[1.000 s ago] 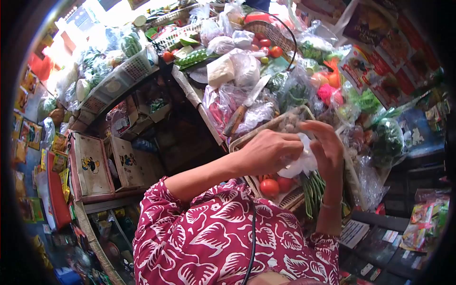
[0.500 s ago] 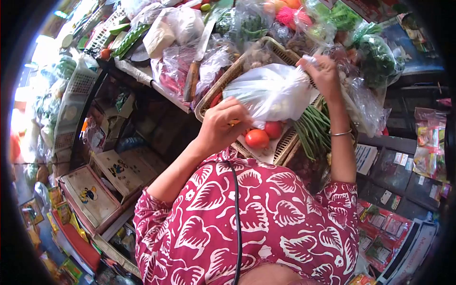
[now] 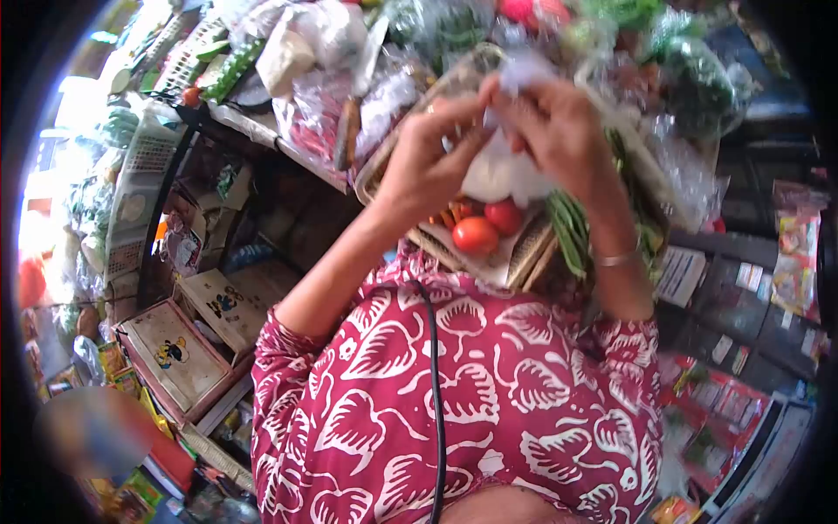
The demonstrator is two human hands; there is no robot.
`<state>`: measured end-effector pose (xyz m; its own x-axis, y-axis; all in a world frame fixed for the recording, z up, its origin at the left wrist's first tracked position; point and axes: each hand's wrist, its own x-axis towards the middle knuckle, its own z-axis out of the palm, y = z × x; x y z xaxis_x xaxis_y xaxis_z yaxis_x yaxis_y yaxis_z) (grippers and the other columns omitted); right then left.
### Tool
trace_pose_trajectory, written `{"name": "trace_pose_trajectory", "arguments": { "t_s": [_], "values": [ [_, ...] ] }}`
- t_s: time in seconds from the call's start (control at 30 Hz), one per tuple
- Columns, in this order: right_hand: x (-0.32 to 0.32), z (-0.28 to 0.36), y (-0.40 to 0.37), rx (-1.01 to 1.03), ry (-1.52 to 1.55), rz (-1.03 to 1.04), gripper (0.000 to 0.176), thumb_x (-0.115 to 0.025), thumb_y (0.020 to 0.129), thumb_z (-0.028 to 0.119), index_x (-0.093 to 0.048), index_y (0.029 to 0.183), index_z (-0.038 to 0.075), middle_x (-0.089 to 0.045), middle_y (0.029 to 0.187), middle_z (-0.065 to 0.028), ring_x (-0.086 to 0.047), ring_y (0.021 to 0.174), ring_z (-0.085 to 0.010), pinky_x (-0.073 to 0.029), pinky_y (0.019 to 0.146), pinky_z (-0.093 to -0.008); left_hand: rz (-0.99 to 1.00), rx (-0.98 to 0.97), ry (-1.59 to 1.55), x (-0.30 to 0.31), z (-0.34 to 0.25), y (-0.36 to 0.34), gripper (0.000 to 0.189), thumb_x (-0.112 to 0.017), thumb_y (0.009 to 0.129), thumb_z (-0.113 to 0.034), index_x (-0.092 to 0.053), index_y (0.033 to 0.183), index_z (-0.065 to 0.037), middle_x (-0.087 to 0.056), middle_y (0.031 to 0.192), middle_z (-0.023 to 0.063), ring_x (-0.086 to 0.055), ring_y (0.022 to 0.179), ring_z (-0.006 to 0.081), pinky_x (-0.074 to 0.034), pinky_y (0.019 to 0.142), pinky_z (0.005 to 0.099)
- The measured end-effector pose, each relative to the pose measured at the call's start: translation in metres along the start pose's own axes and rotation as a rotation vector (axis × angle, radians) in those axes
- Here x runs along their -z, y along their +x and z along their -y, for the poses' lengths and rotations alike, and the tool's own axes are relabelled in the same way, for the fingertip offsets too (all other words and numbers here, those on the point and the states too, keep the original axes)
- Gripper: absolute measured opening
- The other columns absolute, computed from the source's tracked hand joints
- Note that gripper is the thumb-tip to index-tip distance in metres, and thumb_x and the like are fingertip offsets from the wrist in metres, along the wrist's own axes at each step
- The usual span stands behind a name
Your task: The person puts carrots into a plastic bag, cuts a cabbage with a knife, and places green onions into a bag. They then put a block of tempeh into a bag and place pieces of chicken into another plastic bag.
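Note:
A filled white plastic bag [image 3: 502, 177] hangs over a wicker basket [image 3: 439, 251]. My left hand [image 3: 432, 157] is closed at the upper part of the bag, thumb and fingers pinched together. My right hand [image 3: 559, 131] is closed on the gathered neck of the bag, close to the left fingertips and smeared by motion. Below the bag, red tomatoes [image 3: 477, 236] lie in the basket, with small orange-red pieces beside them that I cannot name. Long green beans [image 3: 569, 234] are to the right, under my right wrist.
A knife with a wooden handle [image 3: 347, 135] lies beyond the basket's left side. Bagged vegetables [image 3: 694, 87] crowd the back and right. A box with a cartoon picture [image 3: 175, 354] stands lower left. A black cable [image 3: 434, 367] hangs down my front.
My left hand has moved up and right to the bag's neck, meeting my right hand, which has shifted slightly left. The bag, stretched sideways before, now hangs below both hands.

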<state>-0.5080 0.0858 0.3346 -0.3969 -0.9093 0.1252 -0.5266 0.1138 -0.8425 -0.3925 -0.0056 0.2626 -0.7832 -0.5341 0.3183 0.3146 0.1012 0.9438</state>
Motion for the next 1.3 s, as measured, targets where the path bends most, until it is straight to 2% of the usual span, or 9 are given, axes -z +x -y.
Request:
{"name": "trace_pose_trajectory", "arguments": {
  "t_s": [0.07,0.17,0.27,0.43,0.53,0.67,0.7,1.0,1.3],
  "values": [
    [-0.011,0.009,-0.007,0.013,0.217,-0.046,0.013,-0.05,0.088,0.01,-0.056,0.098,0.004,-0.051,0.063,0.0023,-0.045,0.05,-0.0023,-0.035,0.043,-0.0166,0.104,0.025,0.098,0.004,0.0,-0.003,0.023,-0.053,0.077,0.0,-0.058,0.1,0.0,-0.059,0.092,0.0121,-0.054,0.086,0.0193,-0.04,0.081,0.0308],
    [-0.02,0.012,-0.009,0.222,0.137,-0.321,0.026,-0.05,0.086,0.009,-0.053,0.111,0.003,-0.061,0.093,-0.01,-0.061,0.08,-0.0141,-0.045,0.081,-0.0311,0.081,-0.331,0.416,-0.007,-0.014,-0.002,0.023,-0.052,0.071,-0.003,-0.057,0.093,-0.004,-0.056,0.088,0.0175,-0.052,0.086,0.0342,-0.038,0.082,0.0432],
    [-0.019,0.031,-0.014,0.419,-0.377,-0.068,0.038,-0.053,0.084,0.015,-0.048,0.121,0.005,-0.058,0.109,-0.0078,-0.055,0.101,-0.0232,-0.004,0.106,-0.0414,0.123,-0.301,0.501,-0.007,-0.017,-0.012,0.028,-0.056,0.072,-0.022,-0.057,0.096,-0.008,-0.056,0.092,0.0157,-0.047,0.096,0.0345,-0.035,0.08,0.0486],
    [0.019,0.029,-0.022,0.177,-0.254,0.132,0.011,-0.063,0.076,0.005,-0.065,0.086,0.002,-0.063,0.082,-0.0099,-0.06,0.076,-0.0183,-0.047,0.063,-0.0291,0.245,-0.014,0.108,0.013,-0.017,-0.017,0.015,-0.052,0.086,-0.017,-0.064,0.086,-0.009,-0.062,0.08,0.0051,-0.055,0.084,0.0214,-0.031,0.09,0.0428],
    [0.011,0.036,-0.04,0.169,-0.196,0.247,0.006,-0.066,0.072,0.001,-0.062,0.077,0.0,-0.06,0.074,-0.0087,-0.058,0.066,-0.0152,-0.045,0.059,-0.0241,0.268,0.121,-0.209,0.018,-0.025,-0.017,0.009,-0.059,0.079,-0.011,-0.066,0.084,-0.01,-0.063,0.082,0.005,-0.055,0.085,0.0197,-0.035,0.086,0.0393],
    [0.003,-0.002,-0.02,0.288,-0.048,0.065,0.012,-0.061,0.081,0.009,-0.055,0.084,-0.001,-0.057,0.074,-0.0055,-0.055,0.07,-0.0099,-0.043,0.065,-0.0216,0.128,-0.289,0.327,0.014,-0.024,-0.019,0.021,-0.063,0.064,-0.003,-0.054,0.083,-0.006,-0.059,0.083,0.0084,-0.054,0.081,0.0277,-0.043,0.071,0.0364],
    [-0.001,-0.012,-0.021,-0.004,0.205,0.17,0.013,-0.055,0.087,0.012,-0.054,0.091,0.0,-0.057,0.077,-0.0033,-0.053,0.07,-0.0078,-0.042,0.064,-0.0209,0.164,-0.318,0.33,0.013,-0.023,-0.019,0.024,-0.062,0.063,-0.001,-0.05,0.084,-0.005,-0.057,0.082,0.0091,-0.054,0.081,0.0295,-0.043,0.07,0.0375],
    [0.002,-0.037,0.004,-0.206,0.526,0.342,0.014,-0.054,0.087,0.013,-0.054,0.094,0.001,-0.057,0.08,0.0018,-0.05,0.071,-0.0022,-0.04,0.061,-0.0171,-0.149,-0.466,0.332,0.018,-0.002,-0.008,0.027,-0.062,0.058,0.005,-0.056,0.082,-0.006,-0.053,0.082,0.0082,-0.056,0.079,0.0291,-0.046,0.065,0.035],
    [0.02,-0.01,-0.004,0.289,-0.576,0.486,0.017,-0.057,0.082,0.015,-0.048,0.083,0.0,-0.047,0.077,-0.0118,-0.049,0.075,-0.0237,-0.04,0.067,-0.0304,0.03,-0.519,0.342,0.03,0.007,-0.023,0.015,-0.061,0.058,0.0,-0.058,0.071,-0.007,-0.053,0.073,0.0066,-0.057,0.07,0.0273,-0.045,0.058,0.0366]
  ]
}}
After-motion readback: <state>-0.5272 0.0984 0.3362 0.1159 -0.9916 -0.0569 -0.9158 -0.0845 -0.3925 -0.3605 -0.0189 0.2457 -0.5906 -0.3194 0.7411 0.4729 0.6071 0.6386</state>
